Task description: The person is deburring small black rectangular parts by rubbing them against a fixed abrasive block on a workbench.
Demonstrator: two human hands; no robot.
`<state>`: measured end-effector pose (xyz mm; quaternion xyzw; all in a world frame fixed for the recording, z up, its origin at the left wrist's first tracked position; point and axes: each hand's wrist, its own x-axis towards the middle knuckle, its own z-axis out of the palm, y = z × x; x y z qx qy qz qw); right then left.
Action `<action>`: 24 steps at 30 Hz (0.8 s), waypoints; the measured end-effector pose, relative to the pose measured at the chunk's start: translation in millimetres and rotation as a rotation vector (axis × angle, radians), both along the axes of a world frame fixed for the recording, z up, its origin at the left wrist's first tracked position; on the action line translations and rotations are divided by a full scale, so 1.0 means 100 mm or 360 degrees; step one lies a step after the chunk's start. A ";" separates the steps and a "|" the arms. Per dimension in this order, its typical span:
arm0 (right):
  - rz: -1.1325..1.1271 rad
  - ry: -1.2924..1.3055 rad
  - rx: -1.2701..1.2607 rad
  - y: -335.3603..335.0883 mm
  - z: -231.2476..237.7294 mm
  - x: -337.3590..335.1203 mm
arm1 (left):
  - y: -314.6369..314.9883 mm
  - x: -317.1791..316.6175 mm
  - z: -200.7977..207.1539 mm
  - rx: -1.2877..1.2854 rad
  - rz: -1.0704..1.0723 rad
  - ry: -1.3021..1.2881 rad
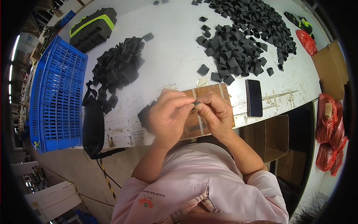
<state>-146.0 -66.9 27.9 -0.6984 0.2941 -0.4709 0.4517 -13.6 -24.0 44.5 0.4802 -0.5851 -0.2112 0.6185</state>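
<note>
My left hand (168, 115) and my right hand (215, 112) meet above a brown wooden board (220, 89) with pale strips across it. Thumbs and forefingers of both pinch a small black piece (196, 103), mostly covered by the fingertips. Beside my left hand, partly behind it, lie several black pieces (144, 115). Farther left is a heap of flat black pieces (119, 63). At the far right of the table spreads a large pile of short black sleeves (233, 52), many with their round openings showing.
A blue plastic crate (59, 97) stands at the left edge, with a black pouch (94, 127) beside it. Behind it sits a black bundle with a yellow-green band (93, 28). A phone (254, 98) lies right of the board. Red plastic bags (330, 127) and a cardboard box (331, 65) are at the right.
</note>
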 end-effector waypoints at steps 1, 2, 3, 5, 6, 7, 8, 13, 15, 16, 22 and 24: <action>0.0061 -0.0059 0.0209 0.00 0.00 -0.01 | 0.00 0.00 0.01 -0.0056 0.0029 -0.0125; 0.0056 -0.0057 0.0210 -0.01 0.00 0.00 | 0.00 0.00 -0.01 -0.0055 0.0025 -0.0122; 0.0005 0.0015 -0.0058 -0.01 0.01 0.02 | 0.03 0.00 -0.03 -0.0022 0.0039 -0.0057; -0.0049 0.0087 -0.0325 -0.01 0.02 0.03 | 0.04 0.01 -0.09 0.0013 0.0052 0.0008; -0.0081 0.0200 -0.0445 -0.01 0.04 0.02 | 0.02 0.00 -0.11 -0.0035 0.0052 0.0014; -0.0115 0.0314 -0.0566 -0.01 0.05 0.01 | 0.01 0.00 -0.13 -0.0084 0.0051 0.0020; -0.0117 0.0313 -0.0571 -0.01 0.04 0.02 | 0.01 0.00 -0.14 -0.0089 0.0049 0.0020; 0.0092 0.0218 0.0042 0.01 0.11 -0.03 | 0.05 0.01 -0.17 0.0112 0.0001 0.0216; 0.0148 -0.0150 0.0526 0.04 0.24 -0.12 | 0.13 -0.05 -0.08 0.0177 -0.0021 0.0668; 0.0195 -0.0518 0.1009 0.07 0.30 -0.18 | 0.18 -0.08 -0.02 0.0242 -0.0048 0.1122; -0.0027 0.0139 -0.0359 0.23 0.38 -0.20 | 0.31 -0.08 0.11 0.0547 -0.0391 0.1924; -0.0043 0.0151 -0.0403 0.27 0.39 -0.13 | 0.34 -0.10 0.10 0.0668 -0.0440 0.1985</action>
